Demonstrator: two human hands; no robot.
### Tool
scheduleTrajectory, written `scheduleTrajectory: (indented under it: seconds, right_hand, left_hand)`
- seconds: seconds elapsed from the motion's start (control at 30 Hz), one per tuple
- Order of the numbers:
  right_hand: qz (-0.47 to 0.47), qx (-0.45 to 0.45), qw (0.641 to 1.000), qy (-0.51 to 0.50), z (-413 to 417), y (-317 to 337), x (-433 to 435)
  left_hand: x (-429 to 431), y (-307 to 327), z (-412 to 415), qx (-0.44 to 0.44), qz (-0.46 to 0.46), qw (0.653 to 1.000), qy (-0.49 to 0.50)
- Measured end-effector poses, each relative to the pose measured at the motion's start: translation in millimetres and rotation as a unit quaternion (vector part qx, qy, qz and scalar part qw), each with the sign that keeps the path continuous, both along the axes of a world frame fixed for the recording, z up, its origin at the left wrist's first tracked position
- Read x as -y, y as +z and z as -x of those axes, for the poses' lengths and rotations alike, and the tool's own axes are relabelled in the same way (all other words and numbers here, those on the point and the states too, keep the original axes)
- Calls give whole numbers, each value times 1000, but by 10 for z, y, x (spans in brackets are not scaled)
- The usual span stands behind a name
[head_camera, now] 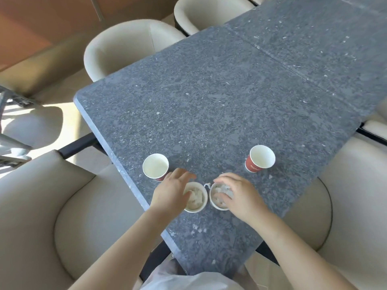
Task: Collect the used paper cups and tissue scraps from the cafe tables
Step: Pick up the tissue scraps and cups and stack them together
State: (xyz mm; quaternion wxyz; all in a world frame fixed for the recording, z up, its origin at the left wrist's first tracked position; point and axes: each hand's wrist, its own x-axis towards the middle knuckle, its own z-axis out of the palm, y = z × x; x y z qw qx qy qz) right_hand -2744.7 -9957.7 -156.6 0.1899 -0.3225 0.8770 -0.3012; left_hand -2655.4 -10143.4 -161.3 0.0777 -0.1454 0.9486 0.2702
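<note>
- Head view: 4 paper cups on grey table; two near ones side by side, stuffed w/ tissue scraps.
- Left hand spread over left scrap cup, grip unclear.
- Right hand curled on right scrap cup, fingers in scraps.
- Step, prob.: packing scraps. Next: gather empty left cup & far right cup.

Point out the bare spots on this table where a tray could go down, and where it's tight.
Free: the grey tabletop beyond the two empty red cups, and the strip between them. Crowded: the near edge, where the left hand and right hand cover two tissue-filled cups standing side by side.
</note>
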Motion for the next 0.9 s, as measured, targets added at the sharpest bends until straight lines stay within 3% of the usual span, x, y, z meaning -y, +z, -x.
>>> scheduleTrajectory:
  seconds: [0.17, 0.37, 0.6, 0.9]
  right_hand:
    - [-88, -21, 996, 3, 132, -52, -77]
    - [-141, -38, 989, 7, 296, -78, -12]
    - [-98, -51, 994, 5, 675, 123, 92]
    - [-95, -46, 993, -50, 1473, 57, 356]
  left_hand:
    - [24, -59, 155, 74, -9, 997, 0]
    - [58, -88, 236, 7, -40, 998, 45]
    - [152, 58, 667, -39, -37, 995, 88]
    - [314, -58, 1242, -27, -91, 983, 155]
